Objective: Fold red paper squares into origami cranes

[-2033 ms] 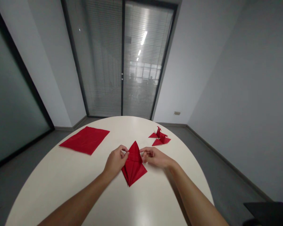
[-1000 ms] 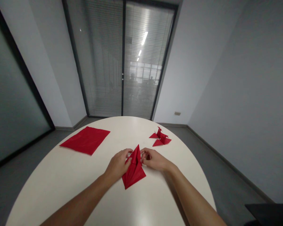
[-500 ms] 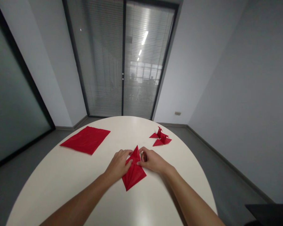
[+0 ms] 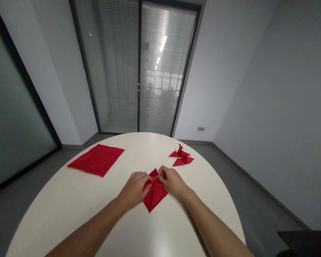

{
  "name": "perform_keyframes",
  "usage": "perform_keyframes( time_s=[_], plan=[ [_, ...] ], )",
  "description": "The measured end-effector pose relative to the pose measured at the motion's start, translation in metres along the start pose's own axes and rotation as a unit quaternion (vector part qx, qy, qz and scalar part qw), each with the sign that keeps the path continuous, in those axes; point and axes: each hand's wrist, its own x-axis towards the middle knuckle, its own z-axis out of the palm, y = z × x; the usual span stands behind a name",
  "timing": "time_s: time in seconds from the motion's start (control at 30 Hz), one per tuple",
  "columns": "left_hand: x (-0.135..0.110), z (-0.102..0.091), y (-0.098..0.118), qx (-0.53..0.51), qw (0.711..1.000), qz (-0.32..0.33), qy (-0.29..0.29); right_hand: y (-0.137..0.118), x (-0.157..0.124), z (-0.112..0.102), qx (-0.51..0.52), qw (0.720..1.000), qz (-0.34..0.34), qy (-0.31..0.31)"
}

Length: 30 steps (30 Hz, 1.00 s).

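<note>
First, nearest: one part-folded red paper [image 4: 155, 194], lying mid-table [image 4: 69, 203], pinned flat under two hands, seemingly so its flaps stay creased. The left hand [image 4: 135, 187] and right hand [image 4: 172, 181] each keep a narrow grip, fingertips pressing the paper's top. Beyond, set clear of the hands: one flat red sheet [image 4: 96, 159] to the left, one folded crane [image 4: 182, 156] to the right.

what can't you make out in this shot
Head view:
Top of the folded paper: covered by the left hand and right hand; pinching or pressing, cannot tell.
Crane: too small for its folds.
Dark object: cut off by the lower right corner.
Room behind the blinds: blurred by the slats.
</note>
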Motion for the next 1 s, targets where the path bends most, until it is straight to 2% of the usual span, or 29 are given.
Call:
perform_keyframes(
  time_s=[0.17,0.27,0.33,0.5,0.6,0.73,1.0],
  plan=[
    [-0.002,0.001,-0.002,0.022,0.999,0.025,-0.011,0.003,0.003,0.005,0.023,0.999,-0.002,0.030],
    [-0.004,0.002,-0.003,0.056,0.998,0.008,-0.015,0.002,0.002,0.005,0.033,0.999,-0.033,0.019],
    [-0.004,0.002,-0.004,0.076,0.997,0.002,-0.016,0.001,0.002,0.004,0.004,0.998,-0.062,0.012],
    [-0.004,-0.004,-0.004,0.065,0.998,0.014,-0.023,-0.001,0.000,-0.002,-0.048,0.988,-0.141,-0.033],
    [-0.004,-0.008,-0.006,0.040,0.998,0.039,-0.021,0.000,-0.001,-0.007,-0.055,0.983,-0.162,-0.072],
    [-0.005,-0.011,-0.009,0.028,0.997,0.053,-0.051,0.000,-0.002,-0.013,-0.072,0.974,-0.190,-0.104],
    [-0.008,-0.003,-0.011,0.035,0.997,0.006,-0.067,-0.005,-0.002,-0.009,-0.105,0.973,-0.191,-0.077]
  ],
)
